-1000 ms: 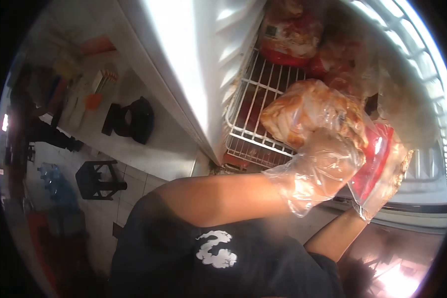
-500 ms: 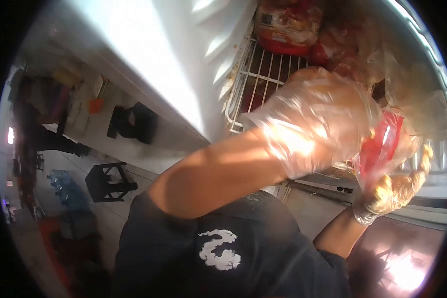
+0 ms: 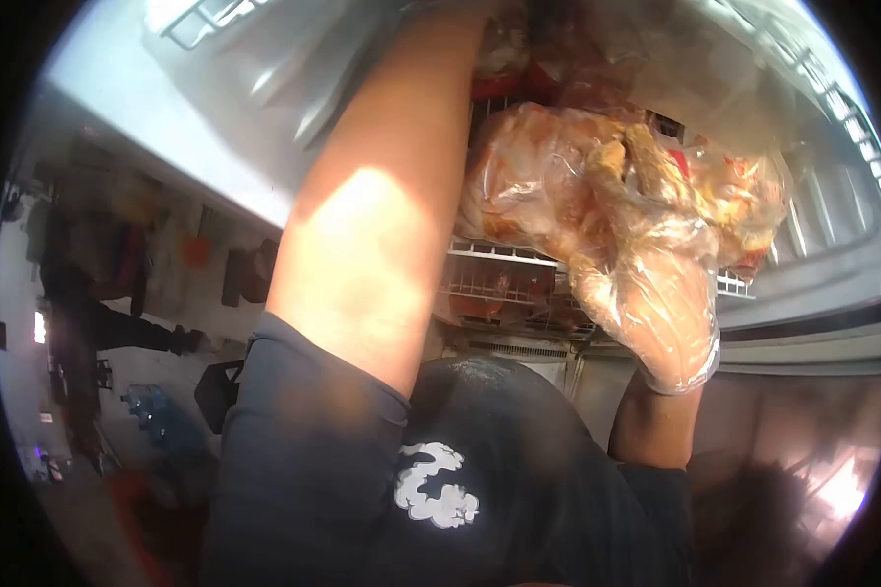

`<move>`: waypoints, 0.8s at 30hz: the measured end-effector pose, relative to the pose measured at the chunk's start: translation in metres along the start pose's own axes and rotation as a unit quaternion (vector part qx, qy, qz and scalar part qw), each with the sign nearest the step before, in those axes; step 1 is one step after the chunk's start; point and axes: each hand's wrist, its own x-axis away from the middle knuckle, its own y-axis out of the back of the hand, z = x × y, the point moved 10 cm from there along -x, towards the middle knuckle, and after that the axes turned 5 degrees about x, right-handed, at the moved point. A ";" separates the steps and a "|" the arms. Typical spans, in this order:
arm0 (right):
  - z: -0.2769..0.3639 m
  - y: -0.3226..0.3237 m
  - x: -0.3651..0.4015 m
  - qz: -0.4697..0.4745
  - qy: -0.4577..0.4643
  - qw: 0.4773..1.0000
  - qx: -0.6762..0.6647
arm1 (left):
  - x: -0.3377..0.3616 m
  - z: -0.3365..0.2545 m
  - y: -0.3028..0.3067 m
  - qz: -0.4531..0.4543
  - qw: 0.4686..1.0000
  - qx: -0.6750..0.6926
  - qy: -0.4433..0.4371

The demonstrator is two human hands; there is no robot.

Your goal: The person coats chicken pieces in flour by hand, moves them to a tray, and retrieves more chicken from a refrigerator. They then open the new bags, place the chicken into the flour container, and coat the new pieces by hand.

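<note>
My left arm (image 3: 372, 205) reaches up into the fridge and runs out at the top edge, so its hand cannot be seen. My right hand (image 3: 661, 264), in a clear plastic glove with yellow-brown smears, lies against a clear plastic bag of orange-red meat (image 3: 529, 171). Its fingers bend over the bag's right side and the thumb sits lower down. Just right of this hand is another clear bag with orange-yellow contents (image 3: 749, 201). Both bags are at the white wire shelf (image 3: 504, 252).
The fridge door (image 3: 196, 127) stands open on the left. More reddish packages (image 3: 494, 293) lie beneath the wire shelf. A ribbed white wall (image 3: 837, 210) bounds the right side. Blue bottles (image 3: 152, 411) and a dark stool (image 3: 215, 391) are on the floor to the left.
My left hand has moved from the shelf bags up out of view. My right hand has come up and left onto the bag of meat. The view has shifted.
</note>
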 end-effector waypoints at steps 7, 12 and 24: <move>0.010 0.004 -0.013 -0.035 0.014 0.999 -0.035 | -0.006 -0.005 0.011 -0.042 0.999 -0.007 -0.028; 0.005 -0.014 0.005 0.010 0.003 1.000 0.018 | 0.050 -0.055 0.021 -0.118 0.992 0.039 0.003; 0.049 -0.023 -0.014 -0.081 0.088 0.988 0.101 | 0.108 -0.006 0.060 -0.199 0.925 0.307 0.102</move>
